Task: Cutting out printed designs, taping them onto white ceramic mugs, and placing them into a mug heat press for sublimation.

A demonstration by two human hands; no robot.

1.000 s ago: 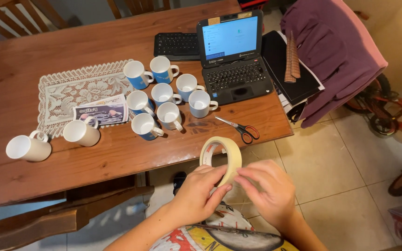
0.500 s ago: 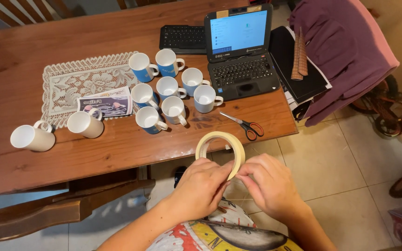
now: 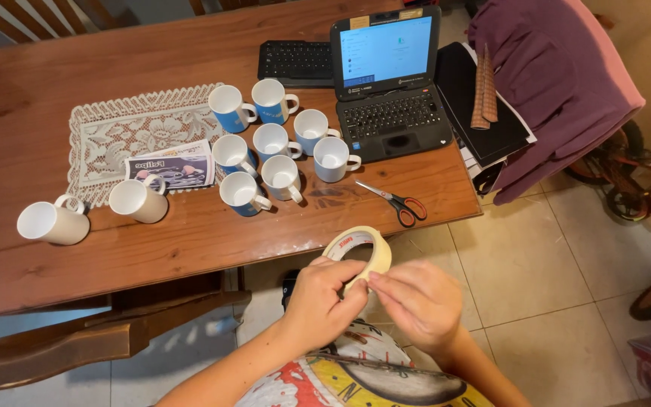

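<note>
Since the earlier frame, the tape roll [image 3: 359,250] stayed raised; my left hand [image 3: 324,301] gripped it steady while my right hand's [image 3: 414,301] closed fingers picked its edge.

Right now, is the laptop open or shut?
Open. The laptop has its lid up, its screen glowing blue-white, and its keyboard showing on the table.

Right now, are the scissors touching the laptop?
Apart. The head view shows bare table between the scissors and the laptop.
</note>
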